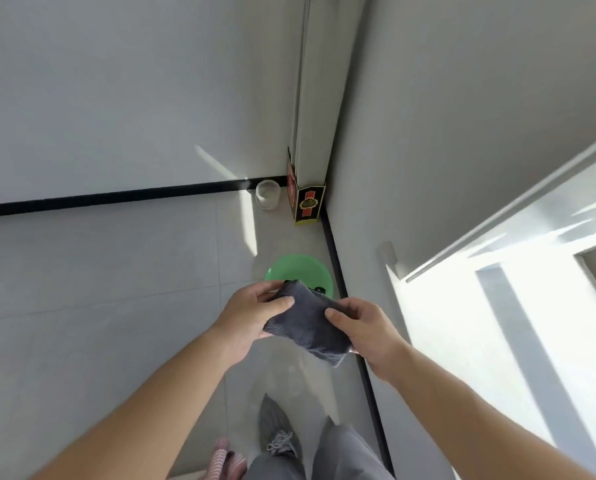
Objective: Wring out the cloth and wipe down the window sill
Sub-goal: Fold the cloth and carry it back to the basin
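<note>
A folded dark grey cloth (307, 322) is held in front of me between both hands, above the floor. My left hand (251, 317) grips its left end, thumb on top. My right hand (365, 332) grips its right end, thumb pressing the top face. Below and behind the cloth a green basin (300, 268) stands on the floor by the wall; the cloth hides its near part. The white window sill (462, 306) runs along the right, brightly lit by the sun.
A clear plastic cup (268, 194) and a black-and-yellow box (307, 204) stand in the floor corner beside a white pipe casing (315, 98). My grey shoe (277, 434) and grey trouser legs are at the bottom. A pink striped slipper (225, 460) lies near my foot.
</note>
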The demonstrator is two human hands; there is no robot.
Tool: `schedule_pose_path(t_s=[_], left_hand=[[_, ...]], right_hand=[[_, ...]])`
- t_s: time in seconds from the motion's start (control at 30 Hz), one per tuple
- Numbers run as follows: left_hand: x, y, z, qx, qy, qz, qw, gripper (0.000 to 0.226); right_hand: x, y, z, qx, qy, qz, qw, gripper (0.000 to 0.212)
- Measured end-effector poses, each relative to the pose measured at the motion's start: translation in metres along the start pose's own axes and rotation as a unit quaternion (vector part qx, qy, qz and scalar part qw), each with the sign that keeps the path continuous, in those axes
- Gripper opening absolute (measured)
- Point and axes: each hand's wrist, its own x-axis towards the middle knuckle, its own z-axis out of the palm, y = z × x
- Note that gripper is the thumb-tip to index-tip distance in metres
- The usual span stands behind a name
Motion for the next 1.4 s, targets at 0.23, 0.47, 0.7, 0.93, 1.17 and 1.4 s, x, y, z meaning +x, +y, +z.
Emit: schedule_pose_path(t_s=[0.23,0.47,0.7,0.93,1.17,1.4], left_hand=[[0.105,0.068,-0.003,0.108,-0.023,0.001,0.994,0.024],[0.198,0.102,-0.004,0.175,-0.042,0.009,0.984,0.03],[0.305,0.1,-0.048,0.233,-0.103,-0.037,0.966,0.031],[0.436,0.034,-0.095,0.302,-0.166,-0.087,0.935,0.028],[0.558,-0.096,-0.119,0.379,-0.169,-0.117,0.902,0.036],[0.662,-0.221,-0.121,0.407,-0.15,-0.087,0.897,0.027]], right_hand=[[0.083,-0.036,-0.004,-0.016,0.079,0.023,0.997,0.011],[0.161,-0.046,0.002,0.053,0.084,0.133,0.986,0.01],[0.238,-0.036,0.048,0.171,0.157,0.201,0.952,0.002],[0.342,0.028,0.115,0.221,0.313,0.238,0.892,0.013],[0.455,0.168,0.15,0.263,0.39,0.271,0.84,0.024],[0.554,0.303,0.164,0.277,0.468,0.245,0.803,0.039]])
